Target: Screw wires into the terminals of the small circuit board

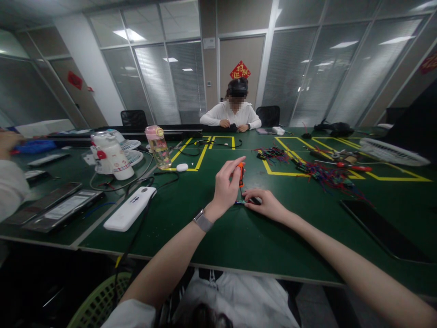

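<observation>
Green table (191, 218); white power bank (130, 208) left, wires (321, 175) right.

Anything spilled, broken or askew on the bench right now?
Nothing spilled or broken. The colored wires lie in a loose tangle across the yellow tape lines, right of the hands; otherwise nothing stands out.

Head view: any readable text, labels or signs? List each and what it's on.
Red diamond sign on the far wall: gold characters, too blurred to read.
White power bank: a small dark mark, not legible.
Flat devices at left: printed label, too small to read.
Pink-lidded bottle: no legible text.
White bottle: red marks, unreadable.
Wall plate above the door: blank or too small to tell.
Nothing else readable.
</observation>
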